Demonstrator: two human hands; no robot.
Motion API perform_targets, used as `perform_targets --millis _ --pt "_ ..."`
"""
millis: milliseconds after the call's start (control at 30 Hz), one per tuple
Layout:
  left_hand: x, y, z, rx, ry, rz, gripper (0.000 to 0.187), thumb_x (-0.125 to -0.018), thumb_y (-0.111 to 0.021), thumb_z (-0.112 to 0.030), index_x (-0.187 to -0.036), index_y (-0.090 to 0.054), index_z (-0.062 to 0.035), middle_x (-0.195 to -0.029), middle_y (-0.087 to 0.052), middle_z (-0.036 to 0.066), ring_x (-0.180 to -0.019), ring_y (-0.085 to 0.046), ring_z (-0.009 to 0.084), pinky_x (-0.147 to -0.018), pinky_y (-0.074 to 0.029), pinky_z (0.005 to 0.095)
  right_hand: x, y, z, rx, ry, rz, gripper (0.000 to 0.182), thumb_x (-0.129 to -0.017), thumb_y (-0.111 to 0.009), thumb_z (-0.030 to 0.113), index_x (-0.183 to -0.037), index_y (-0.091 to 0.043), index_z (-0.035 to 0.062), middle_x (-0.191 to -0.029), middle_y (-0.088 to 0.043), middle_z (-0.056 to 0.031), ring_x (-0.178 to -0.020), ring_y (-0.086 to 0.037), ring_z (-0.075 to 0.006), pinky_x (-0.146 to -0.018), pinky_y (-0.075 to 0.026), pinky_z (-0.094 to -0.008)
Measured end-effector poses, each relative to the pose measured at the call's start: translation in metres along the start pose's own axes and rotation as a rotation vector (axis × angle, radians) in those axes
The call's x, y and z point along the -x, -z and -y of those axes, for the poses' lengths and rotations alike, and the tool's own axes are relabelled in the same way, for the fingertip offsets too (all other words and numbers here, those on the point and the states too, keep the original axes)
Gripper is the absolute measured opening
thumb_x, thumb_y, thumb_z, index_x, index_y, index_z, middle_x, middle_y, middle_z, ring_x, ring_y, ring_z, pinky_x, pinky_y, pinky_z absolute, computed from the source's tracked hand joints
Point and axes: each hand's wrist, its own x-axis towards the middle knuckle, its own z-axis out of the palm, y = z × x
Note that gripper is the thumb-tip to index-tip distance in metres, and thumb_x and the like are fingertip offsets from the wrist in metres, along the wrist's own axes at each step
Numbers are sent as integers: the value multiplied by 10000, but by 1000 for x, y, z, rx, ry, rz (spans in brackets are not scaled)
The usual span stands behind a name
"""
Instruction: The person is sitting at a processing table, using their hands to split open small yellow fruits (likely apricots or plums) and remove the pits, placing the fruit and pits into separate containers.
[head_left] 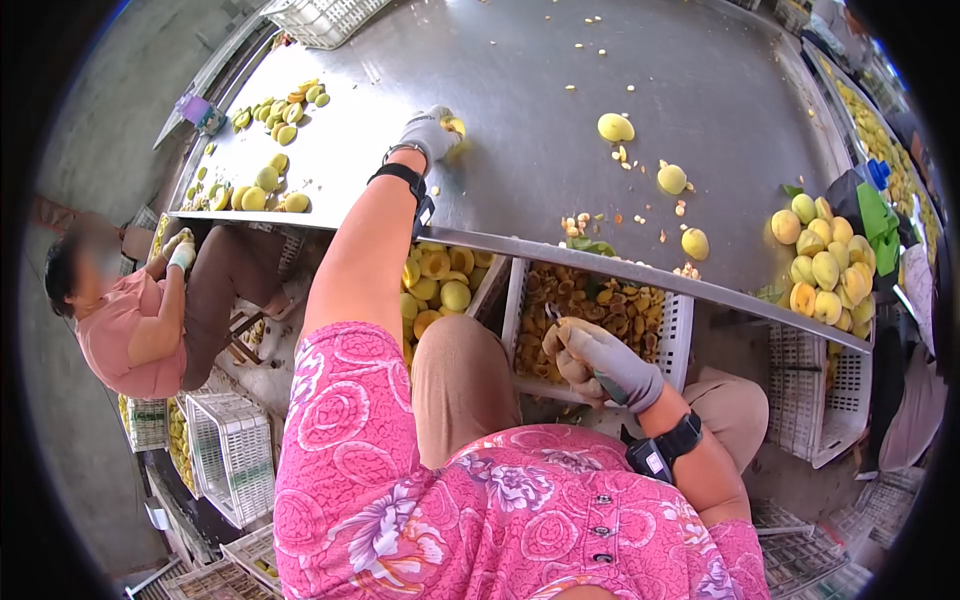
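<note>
Head view
Left hand (pixel 428 132): gloved and stretched far out over the steel table (pixel 520 90), fingers curled down onto a yellow fruit (pixel 456 127) that lay on the table, well in from its near edge; only a sliver of the fruit showed past the glove.
Left hand grip: pressed around the fruit from above, though the fingertips themselves were hidden.
Right hand (pixel 598 362): gloved and held low, below the table's near edge, over the right-hand white crate (pixel 678 335).
Right hand grip: fingers wrapped tight around the handle of a small knife (pixel 553 314), the blade poking up past the knuckles.
Wrists: a black band on each forearm.
Crate under the right hand: held brownish pits and scraps.
Left crate (pixel 438 283): filled with yellow fruit halves, just below the near edge and beside the left arm.
Loose fruit: three whole yellow peaches (pixel 616 127) lay apart on the table toward its right side, with small scraps scattered between them.
Fruit pile (pixel 823 255): heaped at the table's near right corner, some green leaves around it.
Far left corner of the table: more cut and whole fruit (pixel 268 180) in loose clusters.
Co-worker (pixel 125 320): seated at the table's left edge in a pink top, a gloved hand raised near that edge.
Floor at left: empty-looking white baskets (pixel 232 452) stacked beside the co-worker.
</note>
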Motion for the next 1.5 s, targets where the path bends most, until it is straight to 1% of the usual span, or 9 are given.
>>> perform_targets --millis 167,233,333,433,767,1100,1267,1333,1500 --pt "54 10 -13 444 7 237 370 -782 -707 -184 -1075 -548 -25 -1027 -634 150 -934 -638 246 -830 -523 381 -1 -10 2 -64 7 -65 289 -1006 -419 388 -996 -470 104 -604 -391 28 -386 -326 -53 -328 -291 -217" --pt "93 16 -35 1150 107 239 295 -839 -693 -107 -1066 -537 -1 -936 -604 124 -932 -626 229 -763 -575 379 -4 -14 1 53 47 -173 256 -1004 -431 380 -973 -465 128 -612 -399 30 -389 -330 -54 -331 -290 -216" --pt "160 22 -73 1544 112 100 239 -905 -638 -186 -1035 -543 -9 -901 -603 110 -870 -635 248 -766 -580 438 -7 -17 -4 180 115 -274 220 -1000 -440 358 -964 -461 143 -635 -420 31 -401 -366 -57 -333 -313 -228" --pt "207 14 -91 2065 265 247 281 -945 -581 -296 -1010 -545 -24 -909 -607 122 -837 -639 270 -772 -576 451 -9 -12 -11 301 207 -349 217 -996 -440 340 -1035 -482 130 -646 -447 21 -427 -430 -71 -340 -361 -240" --pt "290 -23 -133 2327 231 494 271 -988 -487 -305 -1065 -538 -51 -972 -602 115 -887 -599 247 -849 -523 390 21 -39 -8 350 342 -443 228 -1007 -440 326 -1056 -506 113 -612 -439 39 -416 -417 -66 -336 -343 -237" --pt "321 -18 -152 2115 -20 313 265 -1008 -407 -256 -1094 -535 -40 -991 -598 88 -891 -590 199 -852 -508 343 23 -43 -26 336 471 -430 259 -1006 -461 339 -1015 -527 89 -623 -442 52 -463 -389 -42 -402 -317 -221" --pt "327 -12 -148 2083 -133 283 278 -1008 -390 -261 -1070 -546 -40 -981 -603 109 -896 -590 239 -842 -514 412 36 -51 -22 410 369 -398 246 -1003 -451 352 -1082 -512 128 -619 -481 23 -381 -397 -71 -330 -302 -233" --pt "330 -2 -148 2119 51 395 310 -1007 -409 -311 -1020 -568 -44 -968 -615 116 -885 -595 244 -827 -518 434 38 -52 -24 430 346 -388 248 -1001 -454 367 -1075 -505 136 -607 -472 26 -365 -386 -74 -317 -291 -237" --pt "339 6 -146 1972 25 302 431 -1001 -423 -415 -913 -597 -30 -893 -632 111 -814 -602 220 -739 -527 382 47 -66 -24 229 196 -272 268 -993 -453 420 -994 -480 154 -550 -412 44 -338 -359 -68 -293 -272 -239"
